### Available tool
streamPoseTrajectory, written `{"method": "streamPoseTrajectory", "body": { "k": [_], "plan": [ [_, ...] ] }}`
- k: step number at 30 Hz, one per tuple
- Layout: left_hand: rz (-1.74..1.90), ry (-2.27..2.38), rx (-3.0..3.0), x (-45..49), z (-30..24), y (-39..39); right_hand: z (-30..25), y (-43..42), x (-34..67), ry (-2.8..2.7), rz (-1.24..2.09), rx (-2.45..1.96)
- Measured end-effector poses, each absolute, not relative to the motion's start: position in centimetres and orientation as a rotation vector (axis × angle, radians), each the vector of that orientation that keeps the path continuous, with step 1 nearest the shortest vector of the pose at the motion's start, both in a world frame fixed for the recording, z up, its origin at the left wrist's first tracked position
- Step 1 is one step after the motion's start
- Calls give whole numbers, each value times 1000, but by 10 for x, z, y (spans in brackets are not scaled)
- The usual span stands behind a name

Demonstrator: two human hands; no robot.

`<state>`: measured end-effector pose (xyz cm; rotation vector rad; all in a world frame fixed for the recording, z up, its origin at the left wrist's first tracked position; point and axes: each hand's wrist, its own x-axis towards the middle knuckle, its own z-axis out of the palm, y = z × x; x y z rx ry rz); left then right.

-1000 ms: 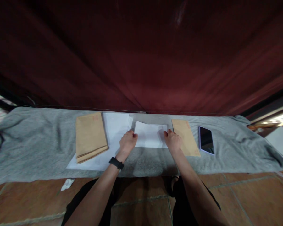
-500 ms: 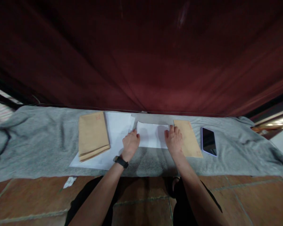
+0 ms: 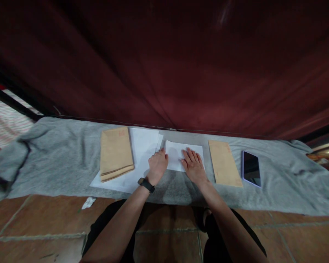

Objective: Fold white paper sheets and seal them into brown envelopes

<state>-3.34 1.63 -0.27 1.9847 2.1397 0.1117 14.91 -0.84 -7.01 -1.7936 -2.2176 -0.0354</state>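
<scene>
A small white sheet of paper (image 3: 173,149), perhaps folded, lies on the grey cloth between my hands. My left hand (image 3: 158,167) is closed, fingers curled, with thumb and forefinger at the sheet's left edge. Flat on the right part of that sheet rests my right hand (image 3: 194,166), its fingers spread. Left of my left hand, larger white sheets (image 3: 144,142) lie partly under a stack of brown envelopes (image 3: 116,149). One more brown envelope (image 3: 225,164) lies apart, to the right of my right hand.
A phone (image 3: 251,168) with a purple edge lies at the right. The grey cloth (image 3: 63,157) covers a long low surface before a dark red curtain (image 3: 164,73). A crumpled white scrap (image 3: 88,202) is on the tiled floor (image 3: 49,219).
My right hand has moved left from the paper's right edge onto the sheet, and its fingers have spread flat. My left hand stays at the left edge. The camera view has shifted slightly.
</scene>
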Motion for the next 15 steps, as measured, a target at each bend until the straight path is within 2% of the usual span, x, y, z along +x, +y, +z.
{"method": "streamPoseTrajectory", "body": {
  "k": [9, 15],
  "plan": [
    [395, 2144, 2258, -28, -11, 9, -71, -10, 146, -2257, -127, -1840],
    [640, 1602, 2566, 0, -40, 3, -69, -12, 146, -2323, -210, -1878]
  ]
}}
